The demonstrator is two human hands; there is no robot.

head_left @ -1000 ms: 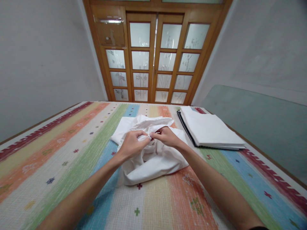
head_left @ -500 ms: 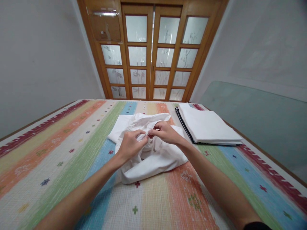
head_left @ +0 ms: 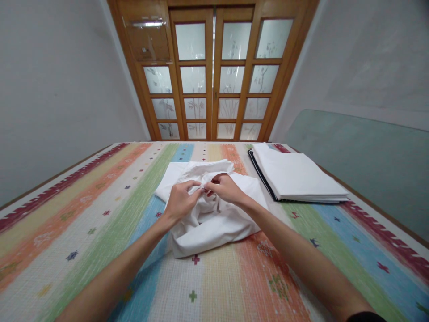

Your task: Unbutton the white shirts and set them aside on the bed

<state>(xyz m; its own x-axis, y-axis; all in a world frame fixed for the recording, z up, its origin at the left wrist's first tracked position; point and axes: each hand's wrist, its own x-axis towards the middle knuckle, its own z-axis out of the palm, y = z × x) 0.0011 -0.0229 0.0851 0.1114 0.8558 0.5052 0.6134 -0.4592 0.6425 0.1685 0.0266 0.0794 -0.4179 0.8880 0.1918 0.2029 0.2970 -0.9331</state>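
A crumpled white cloth lies in a loose heap on the striped bed cover, its exact kind hard to make out. My left hand pinches a small fold of it between thumb and fingers. Close against it, my right hand grips the same raised part, the fingertips of both hands nearly meeting. Whatever lies between the fingertips is too small to name. Beneath the heap, flatter white fabric shows at the left and right.
To the right sits a stack of folded white cloth with a black edge on its left side. Colourful stripes run along the bed cover. Behind stand wooden doors with glass panes; a pale green panel leans at the right wall.
Both hands keep pinching the cloth, with the fingertips shifted slightly left. The cloth's far upper edge has moved a little. The camera view has shifted slightly.
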